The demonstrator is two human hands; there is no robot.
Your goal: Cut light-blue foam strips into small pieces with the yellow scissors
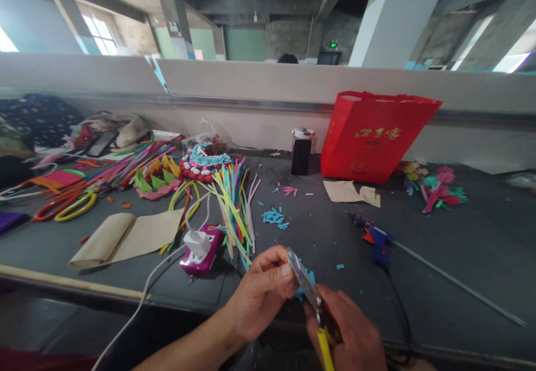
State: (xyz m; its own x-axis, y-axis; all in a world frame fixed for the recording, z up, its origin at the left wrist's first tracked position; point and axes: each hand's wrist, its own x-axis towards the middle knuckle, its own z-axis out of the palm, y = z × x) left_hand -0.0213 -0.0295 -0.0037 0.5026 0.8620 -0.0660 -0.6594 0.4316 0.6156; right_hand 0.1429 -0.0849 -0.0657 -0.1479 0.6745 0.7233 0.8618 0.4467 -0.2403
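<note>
Near the table's front edge, my right hand (349, 326) is wrapped round a pair of scissors (307, 284) with a yellow handle. The blades point up and to the left, close to the fingertips of my left hand (268, 287). Its thumb and forefinger are pinched together beside the blade tips, and whatever they hold is too small to make out. Small blue cut pieces (310, 276) lie partly hidden behind the scissors. Farther back is a loose pile of similar blue pieces (274, 217), with a few pink bits (288, 191) beyond it.
Left of my hands are a purple power socket (215, 245) with a white charger (196, 244), a bundle of pipe cleaners (234, 203) and brown paper (146, 234). To the right lies a blue glue gun (380, 248) with a long glue stick. A red bag (372, 136) stands behind.
</note>
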